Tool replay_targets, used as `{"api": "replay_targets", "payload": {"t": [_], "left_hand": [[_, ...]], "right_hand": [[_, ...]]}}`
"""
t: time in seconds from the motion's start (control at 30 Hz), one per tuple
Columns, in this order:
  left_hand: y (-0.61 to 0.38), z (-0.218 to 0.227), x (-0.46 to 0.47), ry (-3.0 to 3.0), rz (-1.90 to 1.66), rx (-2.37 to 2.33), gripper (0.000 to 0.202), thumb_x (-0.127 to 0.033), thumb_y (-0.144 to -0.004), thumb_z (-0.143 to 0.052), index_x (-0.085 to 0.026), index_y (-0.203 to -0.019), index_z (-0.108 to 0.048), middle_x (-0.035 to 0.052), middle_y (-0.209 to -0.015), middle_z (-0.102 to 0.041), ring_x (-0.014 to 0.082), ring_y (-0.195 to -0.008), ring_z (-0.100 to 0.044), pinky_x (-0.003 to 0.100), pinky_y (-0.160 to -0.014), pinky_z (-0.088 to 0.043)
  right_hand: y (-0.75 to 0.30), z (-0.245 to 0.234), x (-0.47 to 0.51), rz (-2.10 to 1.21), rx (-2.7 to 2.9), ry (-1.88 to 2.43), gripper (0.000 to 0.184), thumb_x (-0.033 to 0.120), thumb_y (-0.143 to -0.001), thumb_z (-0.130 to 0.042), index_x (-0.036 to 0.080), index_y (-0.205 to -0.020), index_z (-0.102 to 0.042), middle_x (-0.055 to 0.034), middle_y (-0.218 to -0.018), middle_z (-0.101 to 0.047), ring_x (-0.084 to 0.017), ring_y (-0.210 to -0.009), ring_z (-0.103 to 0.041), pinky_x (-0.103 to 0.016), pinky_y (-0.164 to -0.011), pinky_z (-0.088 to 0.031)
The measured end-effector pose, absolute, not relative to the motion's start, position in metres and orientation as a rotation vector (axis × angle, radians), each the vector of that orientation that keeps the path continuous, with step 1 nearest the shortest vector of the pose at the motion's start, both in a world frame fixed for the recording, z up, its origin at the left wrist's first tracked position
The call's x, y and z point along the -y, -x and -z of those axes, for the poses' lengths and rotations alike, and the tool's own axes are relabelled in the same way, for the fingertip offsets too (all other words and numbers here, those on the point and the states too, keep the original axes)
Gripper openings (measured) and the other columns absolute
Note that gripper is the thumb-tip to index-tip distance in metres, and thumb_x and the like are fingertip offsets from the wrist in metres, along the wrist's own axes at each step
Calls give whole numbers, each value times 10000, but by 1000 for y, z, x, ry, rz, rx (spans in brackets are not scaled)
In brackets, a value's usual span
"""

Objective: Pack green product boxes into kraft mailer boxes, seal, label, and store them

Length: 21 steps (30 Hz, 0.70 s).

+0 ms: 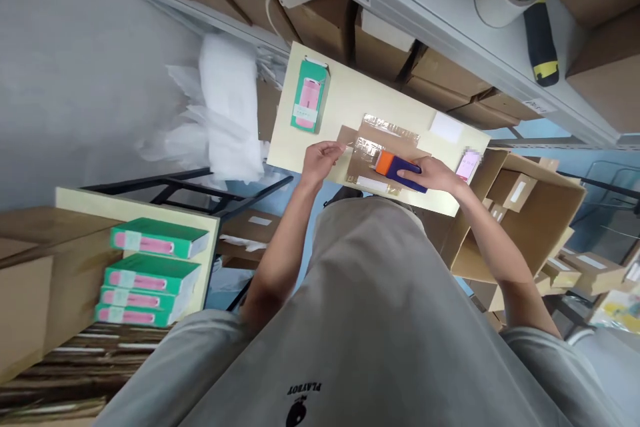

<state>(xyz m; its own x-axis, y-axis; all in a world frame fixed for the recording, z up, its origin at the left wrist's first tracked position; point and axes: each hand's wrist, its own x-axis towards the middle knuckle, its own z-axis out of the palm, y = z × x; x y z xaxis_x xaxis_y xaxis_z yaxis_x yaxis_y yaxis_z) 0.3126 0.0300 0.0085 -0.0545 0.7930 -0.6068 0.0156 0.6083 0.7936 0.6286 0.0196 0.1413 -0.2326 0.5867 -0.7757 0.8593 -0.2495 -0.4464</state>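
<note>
At the tabletop's (345, 97) near edge, right hand (434, 174) grips a blocky tool (394, 165) over glossy-taped cardboard (364, 161); left hand (320, 161) pinches narrowly, contents unclear.

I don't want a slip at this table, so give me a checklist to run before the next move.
1. Orange-and-blue tool held: ok, in the right hand.
2. Tool lined up with the cardboard: ok, its orange end is over it.
3. Left hand clear of the tool: ok, there is a gap between them.
4. Left fingertips gripping something: cannot tell, too small to see.
5. Clear tape flat on the cardboard: cannot tell, glare hides it.
6. Phone and green box away from the tool: ok, near opposite ends of the table.
</note>
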Motion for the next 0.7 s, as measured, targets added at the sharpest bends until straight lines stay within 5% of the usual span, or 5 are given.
{"api": "replay_targets", "payload": {"t": [0.37, 0.7], "left_hand": [[-320, 50, -39, -582, -569, -1334, 447, -546, -660, -1018, -172, -832, -844, 69, -856, -808, 171, -786, -649, 286, -697, -479], [-320, 64, -37, -470, -495, -1198, 554, -578, -606, -1060, -199, -941, -835, 65, -933, -814, 152, -784, -645, 262, -688, -455]], "right_hand": [[-613, -150, -23, 1374, -1658, -1773, 788, 917, -1016, -623, 179, -1152, -864, -46, -764, -769, -240, -763, -699, -331, -749, -461], [-616, -148, -23, 1389, -1599, -1781, 804, 959, -984, -626, 183, -1017, -837, -48, -764, -759, -219, -732, -668, -334, -738, -449]]}}
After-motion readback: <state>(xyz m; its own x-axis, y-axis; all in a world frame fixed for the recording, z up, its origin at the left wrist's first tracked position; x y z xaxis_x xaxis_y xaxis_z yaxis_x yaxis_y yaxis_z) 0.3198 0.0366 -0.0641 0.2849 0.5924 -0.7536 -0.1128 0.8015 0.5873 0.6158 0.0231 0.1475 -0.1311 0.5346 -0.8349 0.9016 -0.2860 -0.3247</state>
